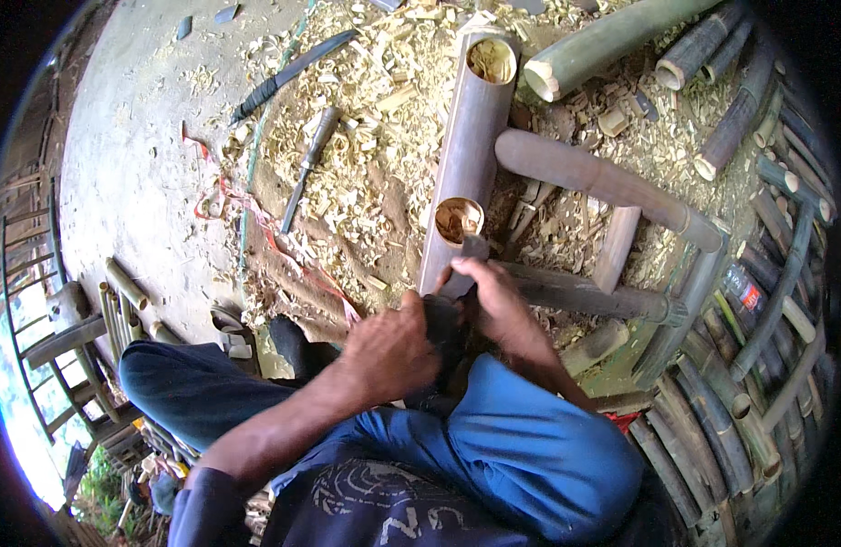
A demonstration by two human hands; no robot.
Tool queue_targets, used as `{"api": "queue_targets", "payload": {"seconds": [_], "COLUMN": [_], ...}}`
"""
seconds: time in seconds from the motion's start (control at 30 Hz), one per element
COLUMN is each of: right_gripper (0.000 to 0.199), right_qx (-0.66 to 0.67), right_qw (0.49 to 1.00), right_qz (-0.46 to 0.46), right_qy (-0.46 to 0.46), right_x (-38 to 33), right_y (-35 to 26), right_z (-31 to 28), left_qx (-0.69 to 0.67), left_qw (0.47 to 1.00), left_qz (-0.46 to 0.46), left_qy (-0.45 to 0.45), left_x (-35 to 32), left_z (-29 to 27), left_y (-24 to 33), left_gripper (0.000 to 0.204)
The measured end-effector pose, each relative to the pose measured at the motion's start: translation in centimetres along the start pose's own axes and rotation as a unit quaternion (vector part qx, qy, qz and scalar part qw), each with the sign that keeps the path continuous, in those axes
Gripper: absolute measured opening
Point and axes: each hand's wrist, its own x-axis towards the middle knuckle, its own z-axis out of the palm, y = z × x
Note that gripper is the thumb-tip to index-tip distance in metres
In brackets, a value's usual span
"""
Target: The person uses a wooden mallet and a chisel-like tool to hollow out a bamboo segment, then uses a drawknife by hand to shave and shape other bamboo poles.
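Observation:
A long grey bamboo tube [471, 146] lies pointing away from me, with a round hole [459, 220] cut in its near part and wood shavings inside. My right hand [493, 301] grips a metal blade tool [464, 264] whose tip sits at the hole's near rim. My left hand [389, 351] is closed around the tool's dark handle [439, 319], just behind the right hand. Both hands rest above my knees in blue trousers [521, 447].
Wood shavings [366, 182] cover the ground. A chisel [309, 164] and a long dark knife [288, 75] lie to the left. A bamboo frame [612, 187] stands to the right of the tube. Bamboo poles [749, 301] are stacked at right. Short bamboo pieces [119, 301] lie at left.

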Motion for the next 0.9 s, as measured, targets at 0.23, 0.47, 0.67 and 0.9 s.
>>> {"api": "queue_targets", "payload": {"seconds": [0.23, 0.47, 0.67, 0.9], "right_gripper": [0.029, 0.030, 0.046, 0.038], "right_qx": [0.012, -0.149, -0.249, -0.193], "right_qw": [1.000, 0.988, 0.961, 0.978], "right_qz": [0.025, 0.017, -0.085, -0.055], "right_qy": [0.003, -0.046, 0.086, 0.061], "right_x": [0.0, 1.1, -2.4, 2.3], "right_y": [0.1, -3.7, 1.1, 1.1], "right_z": [-0.5, -3.5, -1.3, 4.0], "left_qx": [-0.044, -0.215, -0.240, -0.319], "left_qw": [0.999, 0.973, 0.967, 0.921], "left_qz": [0.023, -0.041, 0.038, -0.045], "left_qy": [0.012, 0.077, 0.081, 0.221], "left_x": [0.3, 1.9, 0.0, -0.5], "left_z": [0.5, 6.4, 7.3, 5.3], "left_y": [-0.2, 3.8, -2.0, -6.4], "left_gripper": [0.051, 0.061, 0.066, 0.042]}}
